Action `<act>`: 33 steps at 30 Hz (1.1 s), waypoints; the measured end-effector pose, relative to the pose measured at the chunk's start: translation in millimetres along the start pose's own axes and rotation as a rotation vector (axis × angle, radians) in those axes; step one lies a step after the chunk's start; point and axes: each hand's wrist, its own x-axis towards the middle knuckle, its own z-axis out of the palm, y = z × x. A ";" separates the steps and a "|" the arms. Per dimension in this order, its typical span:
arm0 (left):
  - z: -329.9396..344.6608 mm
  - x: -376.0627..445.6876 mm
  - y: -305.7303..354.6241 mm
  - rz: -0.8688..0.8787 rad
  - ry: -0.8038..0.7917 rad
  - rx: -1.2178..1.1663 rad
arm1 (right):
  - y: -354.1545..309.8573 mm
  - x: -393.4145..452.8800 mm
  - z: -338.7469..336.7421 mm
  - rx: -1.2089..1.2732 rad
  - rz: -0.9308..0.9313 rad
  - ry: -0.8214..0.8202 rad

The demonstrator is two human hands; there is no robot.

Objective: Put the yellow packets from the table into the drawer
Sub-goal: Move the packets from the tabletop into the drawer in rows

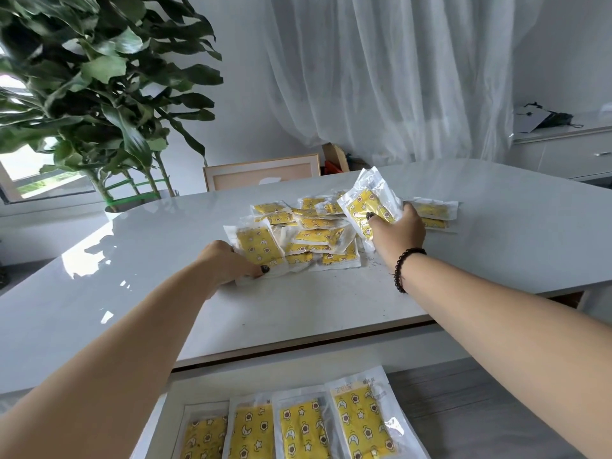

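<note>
Both arms outstretched: left hand (pixel 228 265) pinches a table packet (pixel 260 251), right hand (pixel 399 233) grips a raised packet (pixel 369 207)

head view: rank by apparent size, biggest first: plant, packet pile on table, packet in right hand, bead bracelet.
1. plant, fills the upper left
2. packet pile on the table
3. packet gripped by the right hand
4. bead bracelet

The plant stands farther off, so its true lead is larger.

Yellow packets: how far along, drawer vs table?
Done: four packets lie in a row in the open drawer. In hand: right hand holds a few packets lifted off the pile; left hand grips a packet at the pile's near-left edge. Left: most of the pile is on the table.
</note>
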 end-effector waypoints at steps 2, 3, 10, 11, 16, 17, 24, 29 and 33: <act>7.6 -7.2 6.7 0.022 -0.027 0.021 | -0.1 0.1 -0.1 0.014 0.006 -0.003; 12.9 -8.4 9.0 0.045 -0.035 0.062 | -0.2 0.5 0.3 0.018 0.008 -0.005; 32.9 -17.8 25.5 0.216 0.106 0.361 | -0.8 2.4 1.8 0.018 0.000 -0.011; 28.9 -15.2 23.0 0.186 0.089 0.299 | -0.7 2.6 2.2 0.025 0.002 -0.017; 9.8 -15.3 16.8 0.071 0.010 0.107 | -2.7 -1.1 0.4 0.061 0.012 -0.047; 8.7 -16.7 15.7 0.062 0.003 0.108 | -3.4 -2.7 -1.9 0.064 0.012 -0.051; 30.8 -44.1 22.6 -0.035 0.026 0.048 | -12.0 -34.4 -26.0 0.032 0.048 -0.102; 41.8 -57.2 41.3 -0.116 0.031 -0.213 | -15.8 -60.9 -44.6 -0.007 0.062 -0.153; 64.2 -75.0 43.7 -0.060 0.156 0.004 | -17.3 -76.9 -59.1 -0.075 0.043 -0.217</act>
